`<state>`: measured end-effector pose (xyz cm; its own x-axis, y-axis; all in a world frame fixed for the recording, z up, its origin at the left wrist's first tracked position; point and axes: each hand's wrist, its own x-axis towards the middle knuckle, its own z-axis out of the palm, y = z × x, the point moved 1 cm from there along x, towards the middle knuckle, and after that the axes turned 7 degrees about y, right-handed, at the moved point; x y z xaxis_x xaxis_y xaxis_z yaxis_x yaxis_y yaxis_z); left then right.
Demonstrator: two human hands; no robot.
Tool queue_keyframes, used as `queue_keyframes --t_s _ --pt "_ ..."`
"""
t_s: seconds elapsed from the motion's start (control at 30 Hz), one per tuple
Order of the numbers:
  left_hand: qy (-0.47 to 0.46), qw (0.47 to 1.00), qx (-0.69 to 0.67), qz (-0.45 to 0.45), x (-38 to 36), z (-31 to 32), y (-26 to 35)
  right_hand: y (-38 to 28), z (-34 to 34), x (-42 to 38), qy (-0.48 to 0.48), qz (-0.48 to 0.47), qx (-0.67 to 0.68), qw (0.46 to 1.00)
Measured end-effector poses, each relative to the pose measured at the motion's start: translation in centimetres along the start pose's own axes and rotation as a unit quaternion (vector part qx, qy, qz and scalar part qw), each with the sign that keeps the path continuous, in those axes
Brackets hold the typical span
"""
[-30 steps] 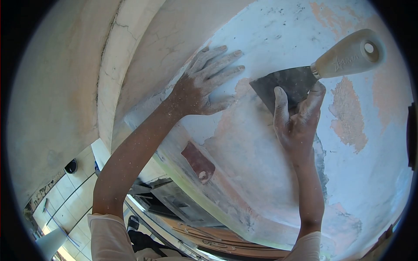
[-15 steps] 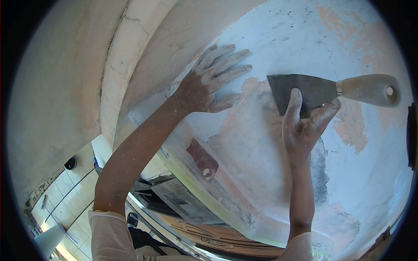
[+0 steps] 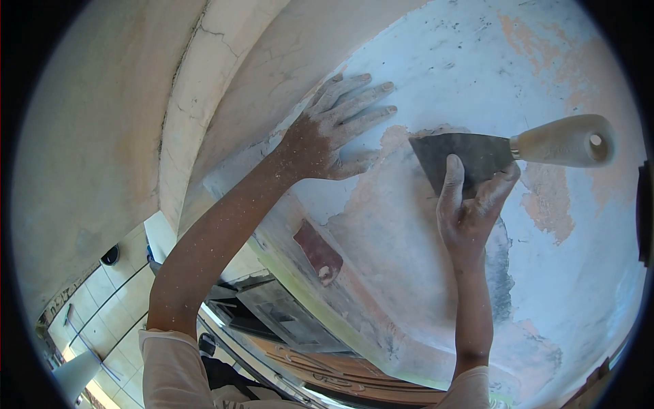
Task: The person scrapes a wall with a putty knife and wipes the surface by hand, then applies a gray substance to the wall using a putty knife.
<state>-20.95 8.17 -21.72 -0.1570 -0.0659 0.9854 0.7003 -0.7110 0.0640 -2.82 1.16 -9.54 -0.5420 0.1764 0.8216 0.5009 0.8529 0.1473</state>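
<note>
Cream plaster forms the cracked, curved moulding [image 3: 204, 82] on the left. Beside it the dusty left hand [image 3: 325, 136] lies palm down on the wall [image 3: 572, 286], fingers spread, gripping nothing. Below that hand is a dark red patch [image 3: 318, 252]; whether loose or stuck, I cannot tell. Further right, the right hand [image 3: 470, 221] pinches the scraper [image 3: 501, 146] by its blade, thumb in front and fingers tucked behind; its handle juts rightward, ungripped, close above a peeled patch [image 3: 548, 204]. Whether the blade's edge touches the wall is unclear. With powdery fingertips and the handle unsupported, the tool could slip or twist; pressing hard could nick a finger, and a tilted corner might gouge the surface.
</note>
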Motion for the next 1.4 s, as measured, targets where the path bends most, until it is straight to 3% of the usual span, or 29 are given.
queue_keyframes --t_s 0.1,0.17,0.27,0.3,0.4,0.43,0.57,0.67,0.7,0.93,0.97,1.07,1.1,1.2,1.27,1.37,1.4 --pt "0.000 1.000 -0.008 0.001 0.1 0.1 0.0 0.1 -0.5 0.4 0.028 0.000 -0.015 0.999" --pt "0.002 1.000 -0.012 -0.005 -0.1 0.1 0.2 0.5 -0.5 0.5 0.076 0.043 0.055 0.995" --pt "0.004 1.000 -0.017 -0.005 0.0 0.1 0.4 0.2 -0.1 -0.3 -0.002 -0.104 -0.096 0.990" --pt "0.004 1.000 -0.020 -0.005 0.0 0.2 0.4 0.1 -0.3 0.0 0.021 -0.033 -0.058 0.998" --pt "0.001 1.000 -0.015 0.001 -0.1 0.0 0.2 0.2 0.1 0.0 0.047 0.008 0.047 0.998" --pt "-0.002 1.000 -0.014 0.007 -0.1 0.0 0.2 0.0 0.3 -0.5 0.018 -0.024 -0.015 0.999" --pt "0.001 1.000 -0.009 0.009 -0.2 0.1 0.2 -0.1 0.0 0.3 0.074 0.050 0.023 0.996" --pt "0.002 1.000 -0.014 0.005 0.0 0.1 0.2 0.3 0.3 -0.5 0.032 -0.062 -0.043 0.997" --pt "0.002 1.000 -0.013 0.003 0.0 0.2 0.2 0.1 -0.2 0.1 0.030 -0.056 -0.091 0.994" --pt "-0.001 1.000 -0.008 -0.002 -0.1 0.2 0.1 -0.1 -0.1 0.3 0.098 0.040 0.070 0.992" --pt "0.001 1.000 -0.006 -0.003 -0.2 0.2 0.1 -0.1 -0.2 0.3 0.112 0.051 0.024 0.992" --pt "0.002 1.000 -0.005 -0.004 -0.1 0.3 0.1 0.5 0.6 -1.0 0.062 -0.120 -0.102 0.986" --pt "-0.001 1.000 -0.006 -0.006 0.0 0.2 0.2 0.1 0.2 -0.7 0.035 -0.066 -0.067 0.995" --pt "0.001 1.000 -0.005 -0.008 -0.1 0.1 0.2 0.0 0.5 -0.6 0.130 0.006 0.054 0.990" --pt "0.001 1.000 -0.006 -0.006 0.0 0.2 0.2 0.2 0.7 -0.9 0.116 -0.054 -0.062 0.990" --pt "0.000 1.000 -0.007 -0.007 0.0 0.1 0.2 -0.7 0.1 -0.1 0.122 0.098 0.084 0.984" --pt "0.004 1.000 -0.009 -0.006 -0.1 0.1 0.1 -0.7 0.3 -0.5 0.111 0.055 0.032 0.992"
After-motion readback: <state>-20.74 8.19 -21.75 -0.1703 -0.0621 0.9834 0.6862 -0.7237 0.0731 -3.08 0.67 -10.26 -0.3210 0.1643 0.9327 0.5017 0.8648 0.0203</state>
